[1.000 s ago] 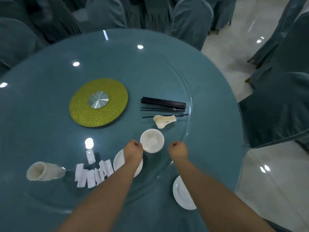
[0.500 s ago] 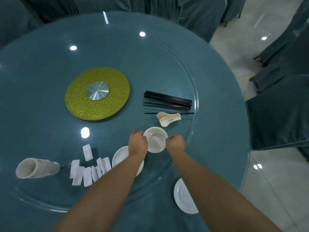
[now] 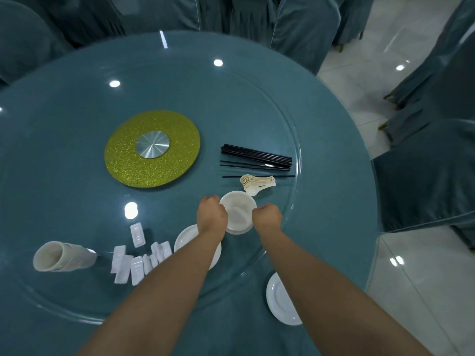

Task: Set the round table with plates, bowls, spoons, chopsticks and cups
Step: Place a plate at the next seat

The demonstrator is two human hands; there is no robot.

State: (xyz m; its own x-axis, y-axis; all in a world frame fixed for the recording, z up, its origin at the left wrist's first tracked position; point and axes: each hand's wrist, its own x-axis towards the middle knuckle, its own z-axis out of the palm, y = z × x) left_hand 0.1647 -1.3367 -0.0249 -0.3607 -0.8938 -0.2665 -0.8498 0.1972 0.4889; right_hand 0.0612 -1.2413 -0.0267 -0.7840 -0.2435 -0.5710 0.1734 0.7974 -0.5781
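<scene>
Head view: the round table (image 3: 77, 104) is bare glass across its far half, its rim nearest on the right. The stack of bowls (image 3: 237, 211) sits between both hands; the left hand (image 3: 211, 217) and right hand (image 3: 267, 217) are curled closed on its opposite rims. Spoons (image 3: 257, 182) and chopsticks (image 3: 255, 158) lie just beyond. One plate (image 3: 281, 300) lies near the table's edge, under the right forearm.

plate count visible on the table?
2 visible: one plate at the near table edge by the right forearm, one plate partly under the left forearm. It may be a stack; can't tell.
</scene>
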